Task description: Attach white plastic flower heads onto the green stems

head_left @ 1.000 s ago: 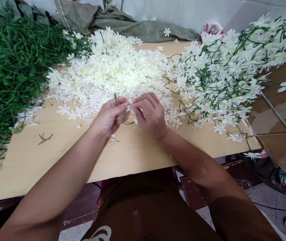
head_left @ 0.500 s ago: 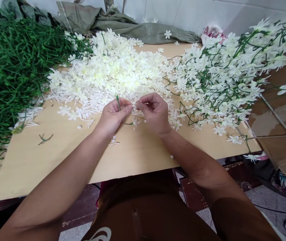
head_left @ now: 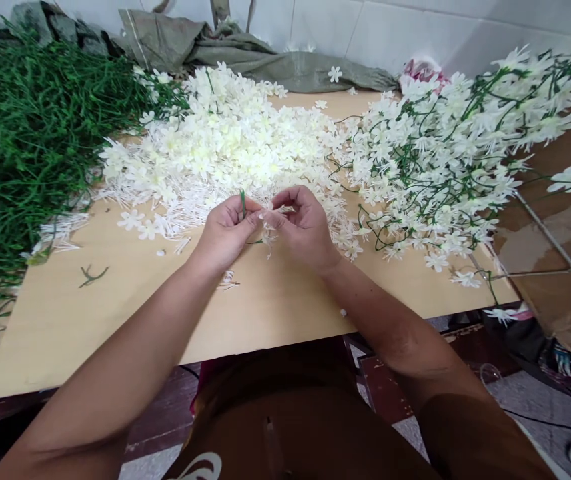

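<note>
My left hand (head_left: pixel 230 223) is closed on a green artificial flower stem (head_left: pixel 243 203), whose upper end pokes up between thumb and fingers. My right hand (head_left: pixel 303 223) meets it fingertip to fingertip, pinching a small white flower piece (head_left: pixel 267 215); its exact shape is partly hidden by the fingers. Just under the fingertips a white flower (head_left: pixel 268 237) hangs at the end of a thin green stalk. Right behind both hands spreads a heap of loose white blossoms (head_left: pixel 245 143), with thin white stamens (head_left: pixel 190 207) along its near edge.
Green stems (head_left: pixel 40 127) are piled at the left. Assembled white flowers on stems (head_left: pixel 430 153) fill the right side, beside a metal wire frame (head_left: pixel 548 233) and cardboard (head_left: pixel 565 287). A grey-green cloth (head_left: pixel 285 67) lies along the wall. One stem piece (head_left: pixel 93 275) lies on the tabletop (head_left: pixel 130 327).
My right fingers have shifted slightly left, closer against the left fingertips. The green stem in my left hand stands a little further right. The flower below is now partly covered by the right hand.
</note>
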Tool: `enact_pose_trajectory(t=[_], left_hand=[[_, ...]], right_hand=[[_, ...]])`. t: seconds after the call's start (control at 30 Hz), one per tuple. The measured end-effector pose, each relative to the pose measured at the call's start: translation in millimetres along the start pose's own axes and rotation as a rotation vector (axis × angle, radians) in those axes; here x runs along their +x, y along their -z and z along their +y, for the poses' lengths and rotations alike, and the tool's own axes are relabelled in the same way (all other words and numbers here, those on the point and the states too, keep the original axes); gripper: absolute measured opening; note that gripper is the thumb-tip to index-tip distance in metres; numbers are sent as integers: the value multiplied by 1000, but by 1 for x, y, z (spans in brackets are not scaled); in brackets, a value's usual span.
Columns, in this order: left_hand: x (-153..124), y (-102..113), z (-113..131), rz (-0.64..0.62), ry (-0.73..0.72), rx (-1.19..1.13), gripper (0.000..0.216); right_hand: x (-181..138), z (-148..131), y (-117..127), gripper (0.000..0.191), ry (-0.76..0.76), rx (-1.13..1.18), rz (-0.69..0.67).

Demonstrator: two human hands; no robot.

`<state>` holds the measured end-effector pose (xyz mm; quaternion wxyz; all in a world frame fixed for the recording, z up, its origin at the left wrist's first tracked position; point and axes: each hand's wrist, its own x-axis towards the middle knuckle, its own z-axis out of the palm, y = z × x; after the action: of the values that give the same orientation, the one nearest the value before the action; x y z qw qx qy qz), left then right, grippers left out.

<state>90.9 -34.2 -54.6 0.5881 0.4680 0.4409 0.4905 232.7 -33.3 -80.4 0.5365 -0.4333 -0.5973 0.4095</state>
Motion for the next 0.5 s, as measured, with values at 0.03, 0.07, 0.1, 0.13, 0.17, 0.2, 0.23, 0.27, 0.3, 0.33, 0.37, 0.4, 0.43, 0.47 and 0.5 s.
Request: enact_pose_trajectory(t=[0.03,0.07,0.1,0.13,0.17,0.2,0.23,0.27,0.3,0.33,0.37,0.4,0.43,0.47,0.5], left_hand=[[-1,0,0,-1,1,7,24],[-1,-1,0,-4,6,15,24],[-1,-1,0,-7,15,21,23],[-1,-1,1,-7,25,24,23],[-1,-1,1,-8,36,24,23],[-1,-1,2,-8,42,23,23],[0,-1,2,-6,41,22,23],[0,-1,3,-4,35,24,22],[1,0,3,-3,24,31,22],[1,0,4,-6,11,42,21],[2,1,4,-12,-1,54,21],[2,1,5,-18,-10,63,21],[2,1,5,-27,-15,68,21],[1,1,5,-38,-17,72,21],[1,2,5,-51,-17,74,22]], right_hand=[[0,-1,0,53,-3,-7,-21],[0,-1,1,60,-10,-14,-61],[-1,-2,2,63,-21,-23,-116],[-1,-4,2,63,-33,-37,-177],[-1,-5,3,59,-40,-57,-230],[0,-6,4,54,-39,-84,-263],[0,-7,5,48,-27,-119,-270],[1,-7,7,44,-5,-159,-259],[2,-8,8,41,25,-198,-243],[3,-8,9,39,56,-232,-240],[3,-9,11,39,85,-258,-246],[4,-9,12,39,113,-276,-257],[5,-9,14,38,136,-289,-268],[6,-10,15,37,158,-298,-278],[6,-11,16,36,177,-303,-280]])
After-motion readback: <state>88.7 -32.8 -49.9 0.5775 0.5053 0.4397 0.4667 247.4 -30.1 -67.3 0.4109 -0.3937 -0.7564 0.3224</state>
